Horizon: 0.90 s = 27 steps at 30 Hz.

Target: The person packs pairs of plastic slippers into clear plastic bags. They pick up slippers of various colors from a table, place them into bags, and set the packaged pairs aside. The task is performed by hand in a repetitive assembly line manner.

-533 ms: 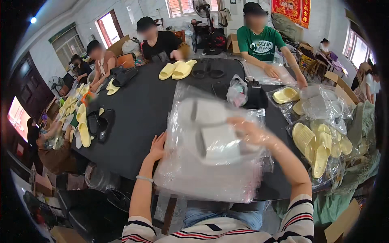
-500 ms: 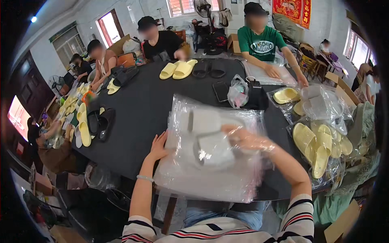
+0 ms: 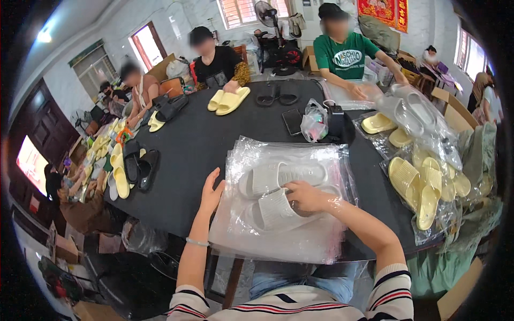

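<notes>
Two light grey slippers lie side by side in clear plastic, the far one [image 3: 266, 178] and the near one [image 3: 269, 211]. Under them is a stack of clear plastic bags [image 3: 278, 245] in front of me. My right hand [image 3: 305, 196] is among the slippers with fingers bent around the inner edge of the near slipper; clear film glints over its wrist. How far the fingertips reach is hidden. At the left edge of the stack, my left hand [image 3: 212, 192] is open, thumb and fingers apart, holding nothing.
Bagged yellow slippers [image 3: 428, 192] and bagged grey slippers [image 3: 415, 112] are piled on the right of the black table [image 3: 182, 160]. A phone [image 3: 292, 122] and a small plastic bag [image 3: 314, 122] lie beyond the stack. Co-workers sit around the far side and left; black slippers [image 3: 140, 166] lie there.
The grey slippers have settled flat on the stack, and my right hand has moved slightly left and down with them. My left hand has shifted a little up. Across the table, a co-worker has moved bagged grey slippers.
</notes>
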Tool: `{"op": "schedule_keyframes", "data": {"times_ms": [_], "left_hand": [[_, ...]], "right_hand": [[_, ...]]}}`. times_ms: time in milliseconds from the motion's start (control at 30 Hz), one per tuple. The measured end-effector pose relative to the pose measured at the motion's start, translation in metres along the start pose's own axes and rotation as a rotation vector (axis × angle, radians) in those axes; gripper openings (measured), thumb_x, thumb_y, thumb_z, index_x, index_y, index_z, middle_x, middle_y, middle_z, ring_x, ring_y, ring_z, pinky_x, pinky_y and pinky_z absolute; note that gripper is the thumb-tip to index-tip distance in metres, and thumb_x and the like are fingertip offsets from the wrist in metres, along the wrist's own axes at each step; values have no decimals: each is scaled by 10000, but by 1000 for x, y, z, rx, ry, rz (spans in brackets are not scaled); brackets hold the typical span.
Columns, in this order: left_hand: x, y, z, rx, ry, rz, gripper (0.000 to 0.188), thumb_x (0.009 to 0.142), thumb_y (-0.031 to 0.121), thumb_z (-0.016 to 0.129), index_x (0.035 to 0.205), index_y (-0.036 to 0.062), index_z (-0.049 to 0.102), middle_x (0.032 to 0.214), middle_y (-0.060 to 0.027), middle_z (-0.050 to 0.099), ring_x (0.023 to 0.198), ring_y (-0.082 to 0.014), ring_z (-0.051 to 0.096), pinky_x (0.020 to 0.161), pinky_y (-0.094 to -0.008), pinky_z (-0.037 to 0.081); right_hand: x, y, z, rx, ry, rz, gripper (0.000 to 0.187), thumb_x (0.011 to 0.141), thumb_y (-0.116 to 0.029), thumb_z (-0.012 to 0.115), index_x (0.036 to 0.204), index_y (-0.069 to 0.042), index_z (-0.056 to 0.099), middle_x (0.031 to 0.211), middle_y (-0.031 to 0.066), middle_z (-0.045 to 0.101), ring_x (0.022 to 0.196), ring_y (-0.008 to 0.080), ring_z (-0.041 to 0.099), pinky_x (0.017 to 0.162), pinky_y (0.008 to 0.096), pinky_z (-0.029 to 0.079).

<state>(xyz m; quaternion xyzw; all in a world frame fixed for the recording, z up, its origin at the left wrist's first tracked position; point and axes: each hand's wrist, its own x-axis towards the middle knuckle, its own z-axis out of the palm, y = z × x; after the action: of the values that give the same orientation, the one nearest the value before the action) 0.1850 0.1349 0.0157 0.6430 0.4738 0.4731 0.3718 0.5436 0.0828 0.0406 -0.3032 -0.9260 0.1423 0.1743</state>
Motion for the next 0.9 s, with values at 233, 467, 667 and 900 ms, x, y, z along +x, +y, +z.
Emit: {"op": "schedule_keyframes", "data": {"times_ms": [233, 467, 667, 900], "left_hand": [[-23, 58, 54, 642, -300, 325, 533, 972, 228, 460, 1437, 3, 330, 1491, -200, 324, 1394, -329, 287, 1147, -442, 193], [-29, 6, 65, 753, -335, 141, 552, 995, 334, 341, 1465, 47, 304, 1527, -167, 276, 1425, -318, 223, 1154, -495, 119], [-37, 10, 75, 1057, -258, 216, 634, 973, 434, 369, 1450, 19, 326, 1512, -173, 305, 1420, -301, 248, 1154, -511, 111], [-45, 18, 82, 1126, -125, 247, 668, 946, 477, 409, 1431, 19, 363, 1497, -190, 326, 1402, -309, 290, 1152, -527, 87]], "right_hand": [[4, -35, -6, -138, -4, 53, 207, 764, -143, 597, 938, -84, 694, 1200, 102, 548, 1147, 295, 496, 942, 421, 427], [-29, -43, -16, -108, 88, 62, 181, 767, -157, 610, 909, -74, 686, 1095, 101, 565, 1052, 304, 532, 903, 399, 470], [-146, -21, -31, -129, 280, 296, 201, 582, -18, 678, 778, -53, 655, 1015, 85, 564, 979, 289, 533, 830, 405, 486], [-246, -40, -82, -181, 722, 855, 273, 683, 75, 565, 933, 15, 657, 1122, 192, 559, 953, 359, 582, 847, 386, 469]]}}
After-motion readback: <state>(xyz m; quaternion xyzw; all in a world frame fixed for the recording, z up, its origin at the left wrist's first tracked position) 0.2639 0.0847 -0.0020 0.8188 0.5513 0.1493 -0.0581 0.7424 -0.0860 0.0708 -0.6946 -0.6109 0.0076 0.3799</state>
